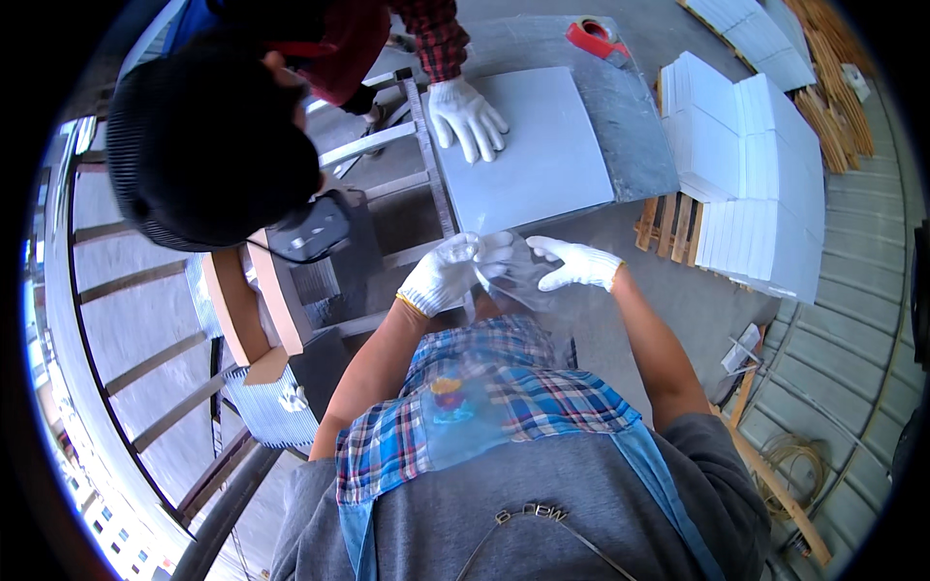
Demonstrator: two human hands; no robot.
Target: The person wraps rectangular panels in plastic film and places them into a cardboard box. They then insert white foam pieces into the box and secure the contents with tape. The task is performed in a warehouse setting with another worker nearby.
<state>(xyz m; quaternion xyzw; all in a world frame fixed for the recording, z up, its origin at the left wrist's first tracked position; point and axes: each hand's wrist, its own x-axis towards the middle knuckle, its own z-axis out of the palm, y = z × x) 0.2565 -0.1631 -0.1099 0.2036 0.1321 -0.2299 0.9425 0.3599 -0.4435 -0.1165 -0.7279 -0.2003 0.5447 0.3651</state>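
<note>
My left hand (439, 275), in a white knit glove, pinches a sheet of transparent plastic film (518, 281) in front of my apron. My right hand (579, 265), gloved alike, is at the film's right side, thumb and fingers spread apart. Just beyond my hands, a flat pale grey square panel (528, 155) lies on the worktable (639, 145). Across the table, a co-worker's white-gloved hand (467, 118) rests flat on the panel's left part. The film's lower edge is blurred against the apron, so its full shape cannot be made out.
A red tape dispenser (596, 41) lies at the table's far end. White stacked panels (746, 136) stand on a wooden pallet (668, 228) at right. An open cardboard box (257, 305) and a metal frame (421, 145) are at left. A coiled hose (794, 470) lies lower right.
</note>
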